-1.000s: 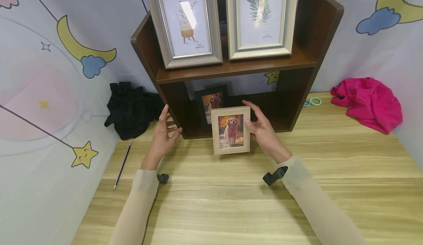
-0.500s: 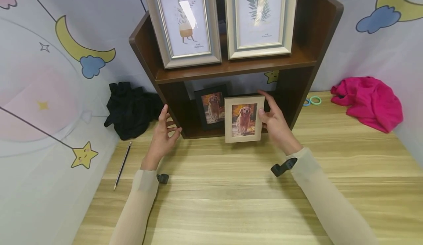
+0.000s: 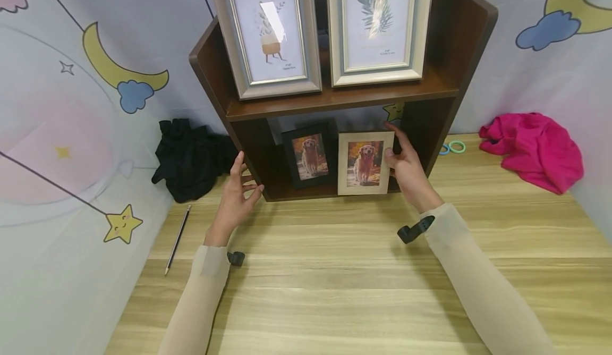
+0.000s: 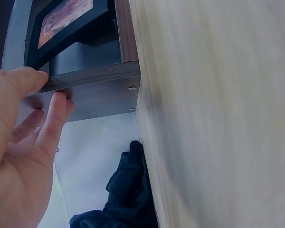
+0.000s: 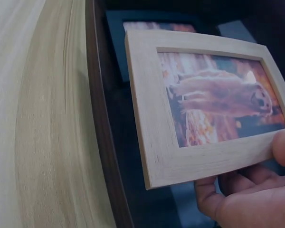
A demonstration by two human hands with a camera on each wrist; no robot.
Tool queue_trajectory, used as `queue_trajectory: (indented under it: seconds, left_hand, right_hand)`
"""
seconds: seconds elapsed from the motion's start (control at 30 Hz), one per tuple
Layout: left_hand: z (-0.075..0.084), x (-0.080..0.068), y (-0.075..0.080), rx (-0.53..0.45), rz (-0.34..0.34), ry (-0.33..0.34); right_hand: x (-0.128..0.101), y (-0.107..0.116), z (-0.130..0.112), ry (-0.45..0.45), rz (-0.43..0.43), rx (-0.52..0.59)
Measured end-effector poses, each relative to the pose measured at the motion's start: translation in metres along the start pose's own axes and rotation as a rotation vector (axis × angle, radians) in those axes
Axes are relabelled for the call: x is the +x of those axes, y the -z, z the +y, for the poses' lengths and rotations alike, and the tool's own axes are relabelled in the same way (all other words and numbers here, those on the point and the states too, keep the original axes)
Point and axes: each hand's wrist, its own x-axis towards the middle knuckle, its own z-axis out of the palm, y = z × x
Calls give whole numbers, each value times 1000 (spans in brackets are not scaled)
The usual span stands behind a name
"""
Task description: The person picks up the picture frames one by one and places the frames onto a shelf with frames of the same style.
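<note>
My right hand [image 3: 408, 171] holds a pale wood picture frame [image 3: 341, 179] by its right edge, thumb on the front and fingers behind. The frame shows a golden dog photo and stands upright at the front of the dark brown shelf's [image 3: 301, 194] lower compartment. In the right wrist view the frame [image 5: 156, 161] tilts before the shelf's front edge. Left of it, inside the same compartment, a black picture frame [image 3: 309, 155] leans with a similar dog photo. My left hand [image 3: 234, 198] pinches the shelf's left side panel [image 4: 92, 76], thumb at the front edge, fingertips on the outer face.
Two large pale frames, one with a potted plant [image 3: 270, 31] and one with a palm leaf [image 3: 375, 20], stand on the upper level. Black cloth [image 3: 188, 158] and a pencil [image 3: 178, 239] lie left. Pink cloth [image 3: 535, 150] and a green ring [image 3: 457, 146] lie right.
My right hand has carried the pale wood picture frame rightward and back, from before the black frame to the right part of the lower compartment. My left hand has stayed on the side panel.
</note>
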Motion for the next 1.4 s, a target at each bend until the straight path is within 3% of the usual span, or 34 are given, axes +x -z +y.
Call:
queue_trajectory:
  seconds: [0.63, 1.4]
  left_hand:
    - [1, 0, -1, 14, -2, 19]
    - [-2, 0, 0, 21, 1, -3]
  right_hand:
    - [29, 8, 8, -40, 111, -54]
    - [67, 9, 25, 18, 121, -47]
